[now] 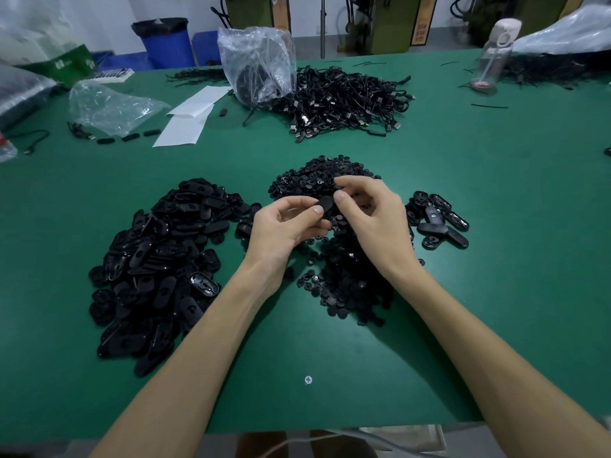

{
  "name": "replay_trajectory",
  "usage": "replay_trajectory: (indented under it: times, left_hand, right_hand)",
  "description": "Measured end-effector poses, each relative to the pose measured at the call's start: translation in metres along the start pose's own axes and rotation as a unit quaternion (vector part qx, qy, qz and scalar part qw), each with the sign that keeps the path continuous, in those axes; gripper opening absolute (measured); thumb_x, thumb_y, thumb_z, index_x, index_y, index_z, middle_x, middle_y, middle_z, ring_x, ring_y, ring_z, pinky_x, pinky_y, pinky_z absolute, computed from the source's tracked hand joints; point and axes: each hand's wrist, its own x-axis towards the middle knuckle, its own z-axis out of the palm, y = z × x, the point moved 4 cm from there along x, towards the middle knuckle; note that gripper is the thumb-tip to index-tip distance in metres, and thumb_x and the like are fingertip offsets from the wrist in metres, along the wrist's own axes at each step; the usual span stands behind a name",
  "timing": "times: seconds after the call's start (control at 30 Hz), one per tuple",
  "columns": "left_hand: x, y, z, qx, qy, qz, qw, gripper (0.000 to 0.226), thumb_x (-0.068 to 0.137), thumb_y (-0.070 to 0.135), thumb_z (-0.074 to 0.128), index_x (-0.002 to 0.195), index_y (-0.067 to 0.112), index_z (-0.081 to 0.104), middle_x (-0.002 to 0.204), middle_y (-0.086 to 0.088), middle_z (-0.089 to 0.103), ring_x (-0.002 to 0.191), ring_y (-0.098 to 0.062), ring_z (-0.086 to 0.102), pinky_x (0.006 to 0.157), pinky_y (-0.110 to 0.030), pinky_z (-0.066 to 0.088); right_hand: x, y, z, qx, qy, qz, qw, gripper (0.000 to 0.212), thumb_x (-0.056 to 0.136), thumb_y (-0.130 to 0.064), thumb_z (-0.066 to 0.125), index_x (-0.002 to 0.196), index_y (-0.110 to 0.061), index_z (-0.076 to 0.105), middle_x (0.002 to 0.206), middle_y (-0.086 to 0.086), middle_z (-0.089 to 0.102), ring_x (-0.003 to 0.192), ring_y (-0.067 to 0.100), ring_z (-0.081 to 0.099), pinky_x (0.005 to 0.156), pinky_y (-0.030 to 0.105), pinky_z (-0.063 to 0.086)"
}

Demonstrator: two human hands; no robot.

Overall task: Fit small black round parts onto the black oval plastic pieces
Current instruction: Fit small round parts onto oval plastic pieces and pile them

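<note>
Head view: left hand (287, 223) pinches oval piece (325, 206); right hand (370, 213) pinches round part (340, 195), mostly hidden

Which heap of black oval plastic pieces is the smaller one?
The cluster of black oval plastic pieces beside the right hand: only about a dozen, barely stacked. The heap beside the left hand is far larger and piled up.

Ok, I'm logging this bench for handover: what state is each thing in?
Oval piece: lifted above the table, between both hands.
Left hand: holds it.
Right hand: pinches a round part beside it.
Oval pile: loose heap, left.
Round pile: loose heap, centre.
Right ovals: few, set apart.
Bag: upright, black items inside.
Bottle: upright, capped.
Cables: tangled heap.
</note>
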Motion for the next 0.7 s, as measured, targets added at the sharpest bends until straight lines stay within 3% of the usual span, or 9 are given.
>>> replay_trajectory:
  times: [0.13,0.23,0.37,0.53,0.7]
  left_hand:
    - [-0.0011,-0.0024,0.0042,0.013,-0.025,-0.008,1.000,0.017,0.091,0.005,0.078,0.106,0.002,0.072,0.089,-0.013,0.077,0.083,-0.025,0.076,0.079,-0.031,0.061]
    - [-0.0015,-0.0018,0.0041,0.004,-0.029,-0.013,1.000,0.020,0.090,0.005,0.079,0.108,0.000,0.071,0.091,-0.013,0.077,0.084,-0.024,0.076,0.078,-0.029,0.061]
    - [-0.0014,-0.0012,0.0046,0.001,-0.029,-0.013,0.999,0.018,0.091,0.005,0.078,0.107,-0.001,0.070,0.089,-0.012,0.077,0.082,-0.023,0.075,0.076,-0.029,0.061]
    - [-0.0007,-0.0012,0.0035,0.009,-0.022,-0.018,1.000,0.016,0.092,0.001,0.074,0.107,-0.003,0.071,0.091,-0.016,0.077,0.084,-0.026,0.077,0.077,-0.032,0.062]
    - [-0.0009,-0.0002,0.0026,0.010,-0.030,-0.013,0.999,0.018,0.092,0.002,0.075,0.110,-0.002,0.073,0.096,-0.018,0.078,0.090,-0.029,0.078,0.082,-0.033,0.062]
  right_hand:
    - [0.0004,0.0060,0.0016,0.055,-0.028,0.040,0.997,0.011,0.096,-0.014,0.069,0.098,-0.020,0.078,0.082,0.006,0.074,0.070,0.021,0.063,0.066,0.037,0.054]
    - [0.0004,0.0073,0.0014,0.070,-0.026,0.047,0.996,0.010,0.095,-0.014,0.070,0.095,-0.020,0.078,0.081,0.006,0.075,0.079,0.032,0.069,0.062,0.032,0.058]
    - [-0.0003,0.0081,0.0031,0.060,-0.024,0.053,0.997,0.009,0.094,-0.015,0.071,0.096,-0.019,0.078,0.081,0.001,0.076,0.079,0.029,0.072,0.071,0.043,0.061]
    - [-0.0024,0.0060,0.0047,0.037,-0.032,0.041,0.998,0.010,0.094,-0.014,0.070,0.096,-0.020,0.078,0.078,-0.005,0.076,0.075,0.013,0.073,0.070,0.031,0.058]
    - [-0.0016,0.0037,0.0011,0.027,-0.016,0.039,0.999,0.011,0.094,-0.013,0.069,0.095,-0.019,0.078,0.074,-0.005,0.074,0.070,0.015,0.070,0.070,0.035,0.060]
